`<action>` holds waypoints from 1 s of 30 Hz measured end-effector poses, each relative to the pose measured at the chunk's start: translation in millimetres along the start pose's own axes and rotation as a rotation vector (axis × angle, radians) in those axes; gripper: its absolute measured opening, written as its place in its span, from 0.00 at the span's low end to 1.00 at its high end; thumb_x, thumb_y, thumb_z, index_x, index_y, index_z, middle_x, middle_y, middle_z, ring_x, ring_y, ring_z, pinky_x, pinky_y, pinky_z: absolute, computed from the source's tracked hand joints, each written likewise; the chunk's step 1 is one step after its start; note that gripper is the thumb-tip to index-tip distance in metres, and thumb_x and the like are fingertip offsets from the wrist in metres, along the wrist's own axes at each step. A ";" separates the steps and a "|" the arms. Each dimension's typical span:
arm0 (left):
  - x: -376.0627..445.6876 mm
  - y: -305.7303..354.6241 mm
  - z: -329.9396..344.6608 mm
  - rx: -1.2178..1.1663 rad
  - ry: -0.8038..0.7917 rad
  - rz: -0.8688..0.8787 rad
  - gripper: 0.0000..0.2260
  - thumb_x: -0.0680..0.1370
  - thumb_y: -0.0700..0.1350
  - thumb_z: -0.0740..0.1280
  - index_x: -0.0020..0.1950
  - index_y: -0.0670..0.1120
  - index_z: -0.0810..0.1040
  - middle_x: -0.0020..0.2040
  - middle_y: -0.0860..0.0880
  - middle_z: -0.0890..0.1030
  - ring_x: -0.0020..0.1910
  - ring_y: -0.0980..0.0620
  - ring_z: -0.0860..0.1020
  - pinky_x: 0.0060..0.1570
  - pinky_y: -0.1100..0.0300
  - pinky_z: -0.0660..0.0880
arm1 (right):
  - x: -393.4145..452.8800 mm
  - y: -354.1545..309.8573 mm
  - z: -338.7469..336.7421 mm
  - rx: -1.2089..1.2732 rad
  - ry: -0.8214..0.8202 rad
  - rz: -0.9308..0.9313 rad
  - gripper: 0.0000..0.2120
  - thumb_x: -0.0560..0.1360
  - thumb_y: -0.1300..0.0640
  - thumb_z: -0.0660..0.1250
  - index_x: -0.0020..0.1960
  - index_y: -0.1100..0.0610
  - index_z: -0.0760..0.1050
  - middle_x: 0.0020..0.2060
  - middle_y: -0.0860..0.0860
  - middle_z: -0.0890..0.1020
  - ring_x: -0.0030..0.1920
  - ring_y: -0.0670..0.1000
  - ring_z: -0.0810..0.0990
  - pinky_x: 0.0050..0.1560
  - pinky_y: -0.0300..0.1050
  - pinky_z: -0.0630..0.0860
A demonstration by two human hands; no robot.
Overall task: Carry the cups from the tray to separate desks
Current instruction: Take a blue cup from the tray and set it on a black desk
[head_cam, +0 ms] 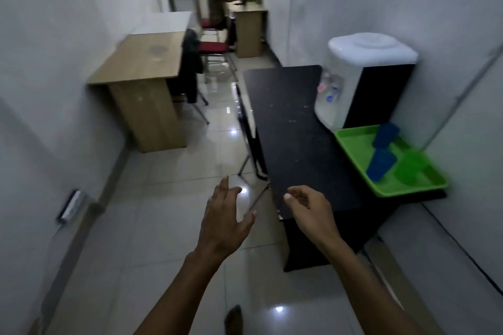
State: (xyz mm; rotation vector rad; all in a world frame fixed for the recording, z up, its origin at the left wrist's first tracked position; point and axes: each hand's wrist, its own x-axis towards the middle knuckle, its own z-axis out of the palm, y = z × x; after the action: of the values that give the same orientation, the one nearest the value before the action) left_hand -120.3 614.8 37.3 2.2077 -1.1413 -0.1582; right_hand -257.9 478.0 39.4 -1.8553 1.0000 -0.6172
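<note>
Glossy pale floor tiles [168, 198] fill a narrow white-walled room. Nearest, the left hand [223, 223] hangs over the floor with fingers spread and straight, holding nothing; the right hand [307, 212] hovers at the near corner of a matte black tabletop [294, 128], fingers loosely curled and empty. At that tabletop's right edge sits a bright green rectangular plastic tray [353, 144] holding two translucent blue plastic cups [379, 164] and a translucent green plastic cup [411, 167]. Just behind the tray stands a white water dispenser [362, 73]. Across the aisle on the left is a light wooden tabletop [138, 60], with a red-seated chair [213, 49] beyond it. Farther off, another person [217, 0] sits at a third wooden desk [250, 27].
</note>
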 end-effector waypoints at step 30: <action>302.6 123.0 240.4 -0.166 -0.523 0.369 0.20 0.75 0.47 0.70 0.65 0.45 0.74 0.74 0.44 0.67 0.73 0.50 0.65 0.64 0.63 0.62 | 219.8 161.2 -139.1 -0.221 0.633 0.582 0.33 0.69 0.47 0.74 0.70 0.56 0.68 0.65 0.56 0.75 0.65 0.58 0.73 0.58 0.49 0.71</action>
State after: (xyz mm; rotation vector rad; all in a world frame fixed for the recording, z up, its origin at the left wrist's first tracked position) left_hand -110.1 214.4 -26.2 1.8165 -1.7248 -0.6729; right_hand -303.2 185.4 -38.2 -1.4427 1.9982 -0.7644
